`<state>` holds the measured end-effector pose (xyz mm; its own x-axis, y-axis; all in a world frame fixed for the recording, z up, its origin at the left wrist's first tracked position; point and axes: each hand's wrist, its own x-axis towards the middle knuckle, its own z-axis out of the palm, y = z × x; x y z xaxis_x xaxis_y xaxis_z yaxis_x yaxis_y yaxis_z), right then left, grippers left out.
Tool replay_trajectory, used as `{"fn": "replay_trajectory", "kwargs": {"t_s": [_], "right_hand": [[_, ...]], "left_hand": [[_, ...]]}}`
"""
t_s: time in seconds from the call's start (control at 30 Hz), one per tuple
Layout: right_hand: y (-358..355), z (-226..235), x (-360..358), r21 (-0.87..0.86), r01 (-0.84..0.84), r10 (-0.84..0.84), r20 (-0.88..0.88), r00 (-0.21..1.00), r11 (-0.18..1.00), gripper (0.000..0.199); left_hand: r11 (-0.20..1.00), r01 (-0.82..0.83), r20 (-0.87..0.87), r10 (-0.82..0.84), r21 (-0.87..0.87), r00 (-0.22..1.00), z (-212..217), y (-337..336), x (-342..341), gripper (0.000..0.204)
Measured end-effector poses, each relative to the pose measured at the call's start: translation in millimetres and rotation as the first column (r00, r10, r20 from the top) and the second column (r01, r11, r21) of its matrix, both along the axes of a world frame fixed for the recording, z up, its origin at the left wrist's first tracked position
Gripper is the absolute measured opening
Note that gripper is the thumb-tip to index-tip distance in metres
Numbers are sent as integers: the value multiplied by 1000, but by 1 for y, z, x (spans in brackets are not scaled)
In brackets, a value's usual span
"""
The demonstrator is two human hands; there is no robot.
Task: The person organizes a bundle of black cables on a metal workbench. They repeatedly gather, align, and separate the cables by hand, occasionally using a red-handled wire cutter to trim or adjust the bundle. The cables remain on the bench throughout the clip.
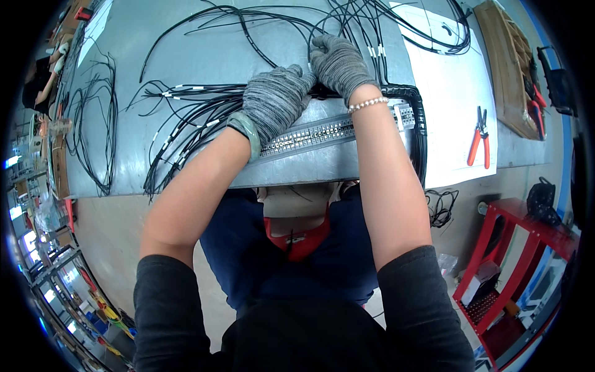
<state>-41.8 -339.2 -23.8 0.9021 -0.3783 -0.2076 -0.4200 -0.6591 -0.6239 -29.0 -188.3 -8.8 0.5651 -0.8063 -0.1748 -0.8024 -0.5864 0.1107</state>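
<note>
Both gloved hands, left hand (273,102) and right hand (339,62), have fingers clamped on the black wire bundle (406,93) above the terminal strip (322,132); best pressed evenly, wires parallel.

On the table (186,49), a terminal strip (322,132) lay near the front edge, with both hands just behind it, the left hand (273,99) beside the right hand (339,62). Loose wires (186,105) spread left and far. Pliers (480,136) lay on a paper sheet (446,87) to the right; a cart (527,248) stood nearer, off the table.
</note>
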Motion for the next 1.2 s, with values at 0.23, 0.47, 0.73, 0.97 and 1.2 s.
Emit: {"fn": "replay_trajectory", "kwargs": {"t_s": [0.23, 0.47, 0.73, 0.97, 1.2], "right_hand": [[-12, 12, -3, 206, -112, 141, -129, 982, 972, 32], [-13, 7, -12, 254, 26, -19, -30, 999, 967, 30], [-9, 17, -20, 421, 125, -114, -51, 992, 898, 26], [-18, 5, -16, 302, 66, -53, -52, 997, 951, 35], [-20, -3, -13, 357, 137, -118, -75, 990, 924, 42]], "left_hand": [[1000, -15, -38, 15, -2, 999, 2, -1, -1, 36], [984, -77, -53, 69, -159, 996, -12, 6, 2, 33], [983, -93, -138, 71, -155, 988, -8, 5, 5, 32], [901, -434, -543, 360, -10, 759, 19, -21, 15, 40], [874, -482, -573, 364, -62, 734, -4, -29, 20, 36]]}}
